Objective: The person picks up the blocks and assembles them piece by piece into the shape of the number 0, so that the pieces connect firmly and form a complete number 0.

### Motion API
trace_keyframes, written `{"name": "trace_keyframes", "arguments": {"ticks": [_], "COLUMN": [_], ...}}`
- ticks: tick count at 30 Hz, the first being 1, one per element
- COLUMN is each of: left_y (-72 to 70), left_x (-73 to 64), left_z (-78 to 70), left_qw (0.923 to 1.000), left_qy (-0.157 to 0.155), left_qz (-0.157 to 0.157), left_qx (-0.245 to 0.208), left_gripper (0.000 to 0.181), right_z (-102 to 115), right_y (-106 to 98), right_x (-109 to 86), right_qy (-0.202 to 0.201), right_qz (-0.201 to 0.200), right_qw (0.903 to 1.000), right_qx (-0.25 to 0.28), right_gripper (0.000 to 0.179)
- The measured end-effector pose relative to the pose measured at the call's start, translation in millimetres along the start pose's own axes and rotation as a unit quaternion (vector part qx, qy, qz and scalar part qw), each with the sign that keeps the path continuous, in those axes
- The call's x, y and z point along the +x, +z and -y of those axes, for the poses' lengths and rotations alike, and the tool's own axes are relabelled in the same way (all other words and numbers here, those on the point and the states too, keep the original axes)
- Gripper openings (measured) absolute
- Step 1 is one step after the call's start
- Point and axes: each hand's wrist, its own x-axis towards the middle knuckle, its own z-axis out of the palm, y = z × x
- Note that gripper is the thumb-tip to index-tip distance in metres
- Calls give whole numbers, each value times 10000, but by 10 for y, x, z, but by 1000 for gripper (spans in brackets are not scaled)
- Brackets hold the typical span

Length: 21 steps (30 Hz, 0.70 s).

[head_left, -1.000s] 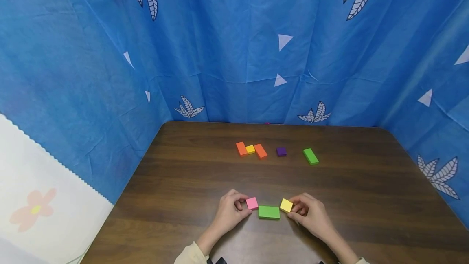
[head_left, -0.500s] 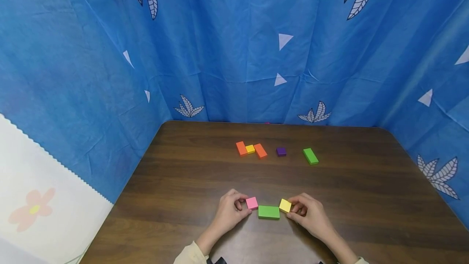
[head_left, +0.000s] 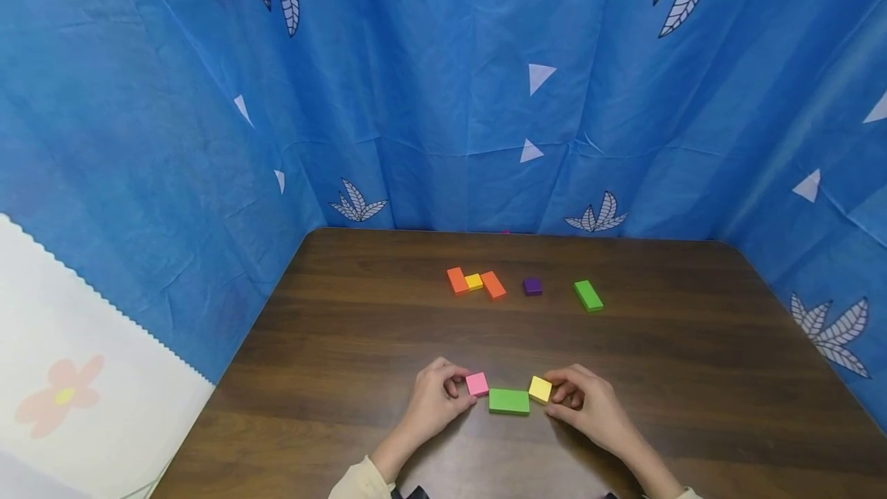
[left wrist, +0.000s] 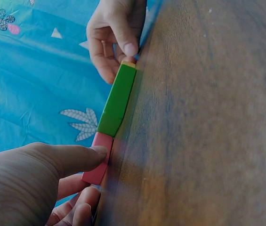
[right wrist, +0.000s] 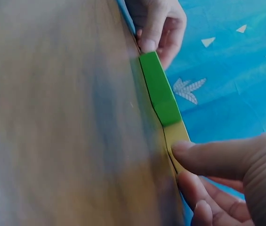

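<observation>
In the head view, my left hand (head_left: 436,397) pinches a square pink block (head_left: 476,384) between thumb and fingers. Across from it, my right hand (head_left: 585,403) has thumb and fingers at a square yellow block (head_left: 540,389), pinching it. A rectangular green block (head_left: 509,402) lies flat between the two, a little nearer to me. The left wrist view shows my thumb on the face of the pink block (left wrist: 98,162), beside the green block (left wrist: 117,100). In the right wrist view, my thumb covers part of the yellow block (right wrist: 175,134), next to the green block (right wrist: 160,89).
Farther back on the brown wooden table (head_left: 388,329) lie two orange blocks (head_left: 493,286) with a small yellow-orange block (head_left: 474,282) between them. A purple block (head_left: 532,286) and another green block (head_left: 588,296) are to their right. A blue curtain (head_left: 430,98) hangs behind.
My right hand has shifted the yellow block very slightly left, toward the green block, and its thumb has moved a little. My left hand and the pink block look still.
</observation>
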Motion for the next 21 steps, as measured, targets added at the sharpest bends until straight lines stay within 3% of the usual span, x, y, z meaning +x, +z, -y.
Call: {"name": "trace_keyframes", "arguments": {"ticks": [4, 9, 15, 21], "left_y": [-2, -13, -13, -1], "left_x": [-1, 8, 6, -4], "left_z": [-9, -16, -10, -9], "left_qw": [10000, 10000, 10000, 10000], "left_qy": [-31, -41, -53, -68], "left_qz": [30, 2, -14, 26], "left_qx": [-7, -38, -10, -6], "left_gripper": [28, 28, 28, 29], "right_z": [-5, -76, -298, -561], "right_y": [-158, -548, -925, -956], "right_x": [43, 264, 651, 953], "right_qy": [-152, -368, 39, 535], "right_qz": [-55, -803, -1320, -1127], "right_qw": [9991, 9900, 9822, 9855], "right_qx": [-393, -1100, -1336, -1151], "right_gripper": [47, 51, 54, 64]}}
